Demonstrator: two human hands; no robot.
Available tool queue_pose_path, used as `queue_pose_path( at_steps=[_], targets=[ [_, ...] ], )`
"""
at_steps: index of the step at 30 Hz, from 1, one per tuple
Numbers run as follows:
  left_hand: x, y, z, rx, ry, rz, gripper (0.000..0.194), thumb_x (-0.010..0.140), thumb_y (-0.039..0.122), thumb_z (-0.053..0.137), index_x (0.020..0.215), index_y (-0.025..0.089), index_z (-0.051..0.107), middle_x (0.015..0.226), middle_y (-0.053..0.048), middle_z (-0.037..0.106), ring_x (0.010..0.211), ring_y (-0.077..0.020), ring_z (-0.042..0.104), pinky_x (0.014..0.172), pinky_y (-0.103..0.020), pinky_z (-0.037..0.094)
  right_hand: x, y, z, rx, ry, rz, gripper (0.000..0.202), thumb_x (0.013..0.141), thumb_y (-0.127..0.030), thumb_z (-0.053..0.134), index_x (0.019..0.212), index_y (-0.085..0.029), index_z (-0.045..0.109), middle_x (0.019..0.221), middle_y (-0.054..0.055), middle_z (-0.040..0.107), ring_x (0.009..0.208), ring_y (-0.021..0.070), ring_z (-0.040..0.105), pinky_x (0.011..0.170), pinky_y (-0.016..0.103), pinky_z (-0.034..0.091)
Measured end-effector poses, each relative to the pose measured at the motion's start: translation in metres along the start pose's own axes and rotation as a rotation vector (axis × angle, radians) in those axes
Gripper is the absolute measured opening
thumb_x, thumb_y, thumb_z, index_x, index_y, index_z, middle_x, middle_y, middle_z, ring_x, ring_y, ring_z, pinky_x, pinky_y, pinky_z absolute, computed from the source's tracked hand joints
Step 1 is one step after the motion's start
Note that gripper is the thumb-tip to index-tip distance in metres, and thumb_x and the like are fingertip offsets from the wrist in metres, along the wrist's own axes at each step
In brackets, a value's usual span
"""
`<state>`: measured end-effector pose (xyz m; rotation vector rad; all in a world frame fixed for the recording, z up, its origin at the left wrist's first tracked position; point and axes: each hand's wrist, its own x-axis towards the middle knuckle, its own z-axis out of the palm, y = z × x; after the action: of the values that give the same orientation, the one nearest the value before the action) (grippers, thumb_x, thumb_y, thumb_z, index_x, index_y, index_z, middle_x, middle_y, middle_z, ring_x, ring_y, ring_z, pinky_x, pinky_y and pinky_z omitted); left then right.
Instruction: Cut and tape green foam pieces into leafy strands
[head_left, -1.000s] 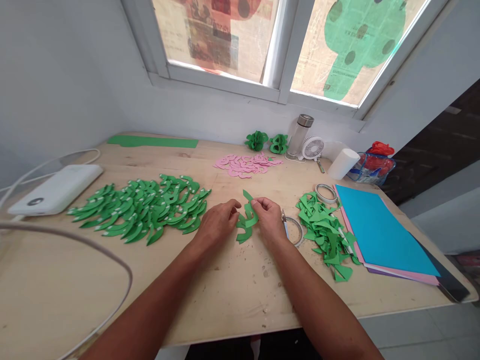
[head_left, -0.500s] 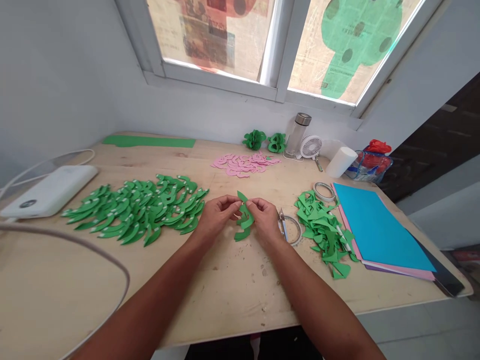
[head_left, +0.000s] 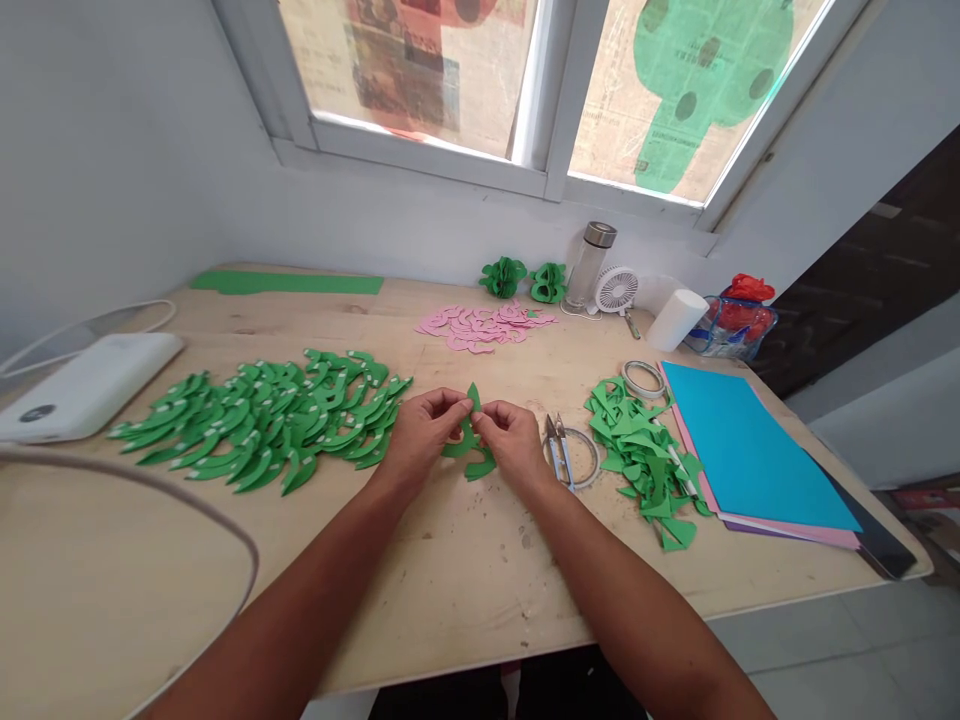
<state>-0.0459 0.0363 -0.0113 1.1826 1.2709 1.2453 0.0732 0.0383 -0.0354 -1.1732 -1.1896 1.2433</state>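
Both hands meet over the middle of the table, pinching a curved green paper cutout between them. My left hand grips it from one side with thumb and forefinger. From the other side, my right hand has its fingers closed on the same paper. Just below the fingertips lies another green paper piece. A heap of curved green cutouts with small white tape bits spreads left of my left hand. Thread snips rest on a tape roll beside my right hand.
Green paper scraps, a second tape roll and coloured sheets lie to the right. Pink cutouts, green paper balls, a bottle and a small fan stand behind. A power bank with cable is left.
The held green cutout has turned more upright between my fingers, and my hands have drawn slightly closer. The whole view has shifted a little, and more of the snips shows.
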Motion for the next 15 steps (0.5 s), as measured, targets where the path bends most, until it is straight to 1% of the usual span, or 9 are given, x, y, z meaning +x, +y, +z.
queue_pose_path(
  at_steps=[5, 9, 12, 15],
  targets=[
    [0.002, -0.002, 0.000, -0.045, 0.007, -0.004, 0.020, 0.066, 0.035, 0.065, 0.065, 0.015, 0.061, 0.064, 0.001, 0.057, 0.052, -0.0081, 0.047, 0.049, -0.020, 0.039, 0.001, 0.001, -0.001, -0.016, -0.009, -0.011, 0.019, 0.068, -0.036, 0.063, 0.063, -0.018, 0.062, 0.054, -0.004, 0.056, 0.048, 0.0089, 0.047, 0.048, 0.021, 0.037],
    [0.003, -0.002, -0.001, -0.098, 0.013, -0.015, 0.021, 0.064, 0.035, 0.067, 0.064, 0.015, 0.059, 0.062, 0.002, 0.055, 0.052, -0.0082, 0.048, 0.049, -0.020, 0.039, -0.001, -0.001, 0.000, -0.026, -0.008, -0.027, 0.020, 0.070, -0.036, 0.061, 0.064, -0.018, 0.063, 0.056, -0.003, 0.058, 0.049, 0.0093, 0.048, 0.049, 0.021, 0.038],
    [0.004, -0.003, -0.001, -0.122, 0.038, -0.021, 0.022, 0.062, 0.034, 0.068, 0.063, 0.015, 0.058, 0.060, 0.002, 0.055, 0.050, -0.0072, 0.047, 0.047, -0.019, 0.039, -0.002, -0.006, -0.002, -0.036, 0.030, -0.051, 0.021, 0.073, -0.037, 0.059, 0.068, -0.017, 0.064, 0.058, -0.002, 0.059, 0.049, 0.0093, 0.048, 0.048, 0.021, 0.038],
    [0.004, -0.005, -0.001, -0.118, 0.003, -0.045, 0.025, 0.062, 0.037, 0.068, 0.065, 0.016, 0.056, 0.060, 0.000, 0.059, 0.048, -0.0082, 0.049, 0.045, -0.019, 0.039, 0.000, -0.013, -0.007, -0.015, 0.110, -0.099, 0.022, 0.074, -0.038, 0.057, 0.074, -0.017, 0.065, 0.061, -0.002, 0.059, 0.048, 0.0088, 0.048, 0.048, 0.021, 0.038]
  ],
)
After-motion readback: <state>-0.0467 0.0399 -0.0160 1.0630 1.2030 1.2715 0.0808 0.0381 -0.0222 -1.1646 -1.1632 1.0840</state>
